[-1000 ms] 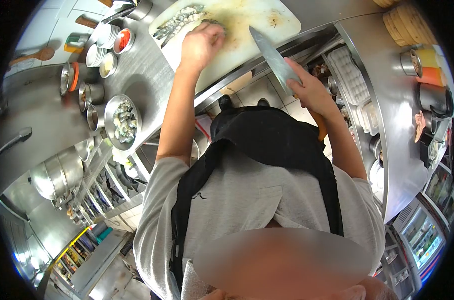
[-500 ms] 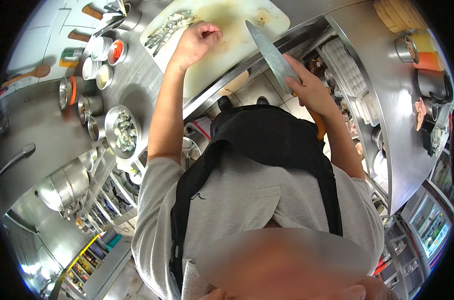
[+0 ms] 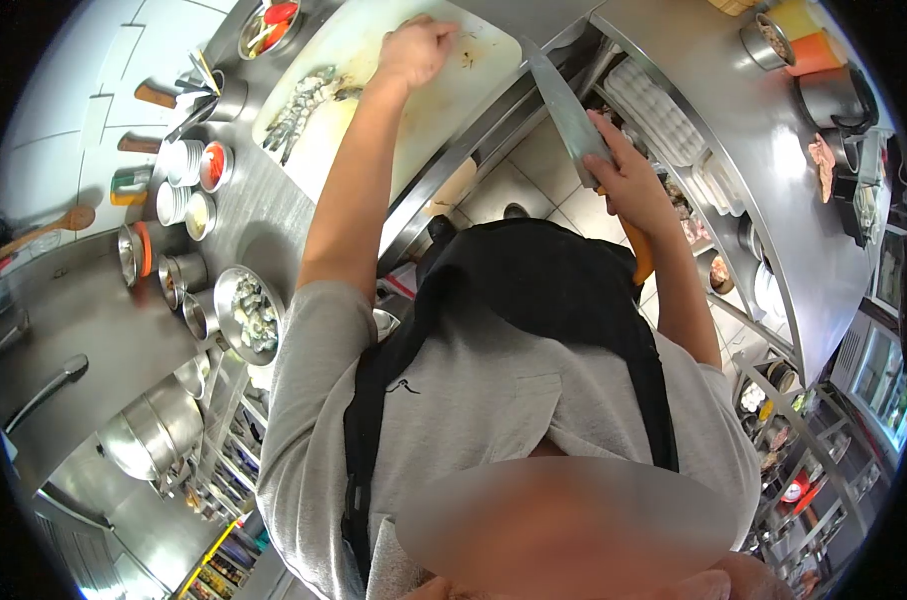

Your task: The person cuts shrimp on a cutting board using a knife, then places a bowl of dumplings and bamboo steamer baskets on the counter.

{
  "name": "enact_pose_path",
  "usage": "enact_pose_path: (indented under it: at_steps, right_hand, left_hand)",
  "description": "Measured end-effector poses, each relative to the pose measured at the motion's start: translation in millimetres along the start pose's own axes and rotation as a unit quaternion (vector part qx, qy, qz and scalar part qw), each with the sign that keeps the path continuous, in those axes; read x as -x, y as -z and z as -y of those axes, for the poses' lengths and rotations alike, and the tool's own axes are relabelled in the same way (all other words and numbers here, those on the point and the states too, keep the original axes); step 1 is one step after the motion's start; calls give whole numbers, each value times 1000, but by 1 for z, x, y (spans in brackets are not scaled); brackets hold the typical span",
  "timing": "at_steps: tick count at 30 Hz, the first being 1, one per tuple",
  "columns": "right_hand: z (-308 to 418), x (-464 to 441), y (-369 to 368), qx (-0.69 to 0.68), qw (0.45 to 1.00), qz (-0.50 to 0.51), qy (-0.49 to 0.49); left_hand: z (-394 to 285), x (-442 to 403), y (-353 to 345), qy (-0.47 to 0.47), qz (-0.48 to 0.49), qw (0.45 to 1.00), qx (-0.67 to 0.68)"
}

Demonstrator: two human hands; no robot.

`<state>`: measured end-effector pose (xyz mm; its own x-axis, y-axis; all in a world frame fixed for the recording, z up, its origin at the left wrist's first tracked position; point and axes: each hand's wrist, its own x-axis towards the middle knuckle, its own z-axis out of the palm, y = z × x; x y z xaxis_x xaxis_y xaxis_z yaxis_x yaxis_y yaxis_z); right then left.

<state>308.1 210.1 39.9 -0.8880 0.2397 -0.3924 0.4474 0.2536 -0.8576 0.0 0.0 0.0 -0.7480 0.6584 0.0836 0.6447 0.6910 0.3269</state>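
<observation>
Your left hand, top centre, moves farther from the shrimp, free on the board, upper left; its grip I cannot tell; your right hand clamps the knife, upper right.

Cutting board cropped above, knife handle partly hidden by right hand

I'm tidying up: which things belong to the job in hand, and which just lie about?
Job in hand:
- long steel knife in right hand
- white rectangular cutting board
- greyish shrimp on it
- probably round steel bowl of similar pieces

Apparently lying about:
- brown wooden spoon
- stacked round white dishes
</observation>
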Motion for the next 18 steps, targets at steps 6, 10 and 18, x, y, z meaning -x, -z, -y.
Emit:
enact_pose_path:
  at_steps: [6,10,18]
  right_hand:
    - [-7,2,3,-18,1000,-6,17]
    - [0,0,-3,-26,1000,5,17]
    - [-1,-9,-6,-14,1000,18,18]
  left_hand:
    - [2,27,1,-38,16,959,-280]
    - [13,37,17,-71,30,943,-324]
    - [76,78,61,80,97,973,-192]
